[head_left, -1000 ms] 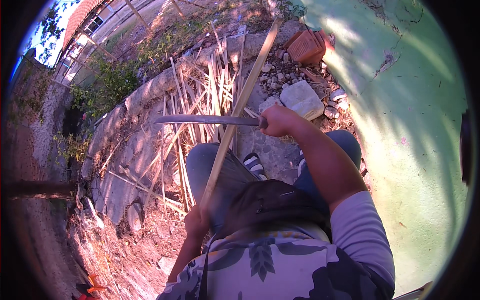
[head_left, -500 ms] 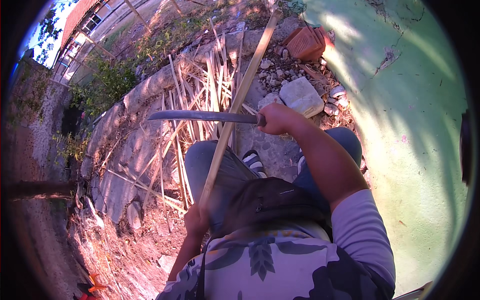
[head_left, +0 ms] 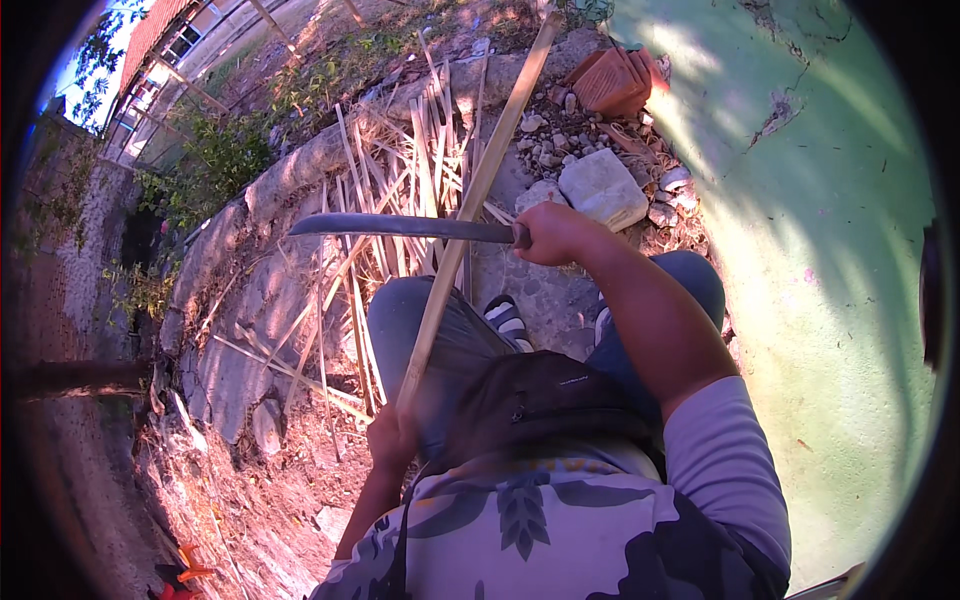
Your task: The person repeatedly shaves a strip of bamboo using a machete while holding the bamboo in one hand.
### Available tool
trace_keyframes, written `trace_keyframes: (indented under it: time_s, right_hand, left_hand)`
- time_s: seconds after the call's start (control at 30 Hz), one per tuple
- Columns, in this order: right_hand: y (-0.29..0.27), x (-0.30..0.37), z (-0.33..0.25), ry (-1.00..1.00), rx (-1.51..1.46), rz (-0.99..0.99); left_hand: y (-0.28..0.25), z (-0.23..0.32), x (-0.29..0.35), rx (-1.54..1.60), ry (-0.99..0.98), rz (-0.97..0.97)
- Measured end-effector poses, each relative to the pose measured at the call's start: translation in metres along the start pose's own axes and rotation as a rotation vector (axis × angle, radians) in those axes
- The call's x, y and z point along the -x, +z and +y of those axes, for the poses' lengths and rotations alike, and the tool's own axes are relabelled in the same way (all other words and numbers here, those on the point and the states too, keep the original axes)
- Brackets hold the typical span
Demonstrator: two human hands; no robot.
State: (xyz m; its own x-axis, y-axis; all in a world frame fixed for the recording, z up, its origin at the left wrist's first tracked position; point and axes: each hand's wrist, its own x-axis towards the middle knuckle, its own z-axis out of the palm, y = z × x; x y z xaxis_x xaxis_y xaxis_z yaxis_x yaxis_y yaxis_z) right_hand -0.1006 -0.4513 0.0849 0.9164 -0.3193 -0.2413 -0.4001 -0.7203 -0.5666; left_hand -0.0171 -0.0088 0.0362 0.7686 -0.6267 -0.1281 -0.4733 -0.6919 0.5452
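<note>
My left hand (head_left: pixel 391 438) is closed around the near end of a long pale bamboo strip (head_left: pixel 490 155), beside my left knee. The strip slants up and away to the right, its far end near the top of the view. In my right hand (head_left: pixel 560 234) is the handle of a machete (head_left: pixel 410 227). Its dark blade points left and lies across the strip, over the middle of it. Whether the edge bites into the bamboo I cannot tell. My fingers on both hands are partly hidden behind their backs.
Many split bamboo strips (head_left: pixel 425 165) lie in a loose heap ahead of my left leg. A white block (head_left: pixel 603 190), rubble and stacked orange roof tiles (head_left: pixel 612 84) stand along the green wall (head_left: pixel 820 300) on the right. A black bag (head_left: pixel 530 400) rests on my lap.
The machete has moved very slightly, its tip a little left and higher across the strip. The left hand and the bamboo strip stay almost in place.
</note>
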Motion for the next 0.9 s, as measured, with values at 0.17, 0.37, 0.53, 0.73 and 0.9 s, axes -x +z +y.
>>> trace_keyframes:
  time_s: [0.17, 0.37, 0.53, 0.73, 0.9]
  right_hand:
    - [-0.001, 0.003, 0.001, 0.009, -0.005, 0.008]
    - [-0.011, 0.01, -0.031, -0.211, 0.171, 0.27]
    - [-0.016, 0.015, -0.027, 0.018, 0.158, 0.074]
    - [-0.002, 0.015, -0.042, 0.021, 0.147, -0.101]
    - [-0.005, 0.006, -0.019, 0.003, 0.124, -0.096]
  left_hand:
    - [-0.002, 0.009, -0.002, 0.02, 0.023, -0.001]
    - [0.01, -0.007, -0.001, 0.085, 0.039, 0.055]
    - [-0.011, 0.008, -0.003, 0.034, -0.028, -0.043]
    - [-0.006, 0.001, -0.004, 0.03, 0.01, -0.003]
    - [-0.013, 0.009, -0.003, 0.034, -0.016, -0.005]
